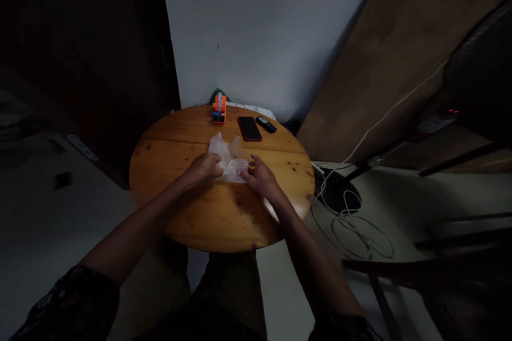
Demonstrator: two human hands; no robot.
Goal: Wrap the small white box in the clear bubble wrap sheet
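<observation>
Evidently light and soft, the crumpled, translucent plastic bubble wrap point(232, 170) lies near the middle of the round, yellow-brown wooden table point(240, 224). Left of the table's centre, the bare left hand point(205, 167) pinches one edge; right of it, the bare right hand point(263, 179) rests its thumb on the opposite edge, forefinger spread away. Probably slippery, it is best held by both edges.

You can read no text, brand or number here. On the pale strip point(82, 147) left of your counter point(240, 218), any marks are too small for you to make out. The red glow point(453, 111) well to the counter's right forms no digits you can tell. On the counter's far part, the dark handset point(266, 124) shows you only illegible pale patches.
</observation>
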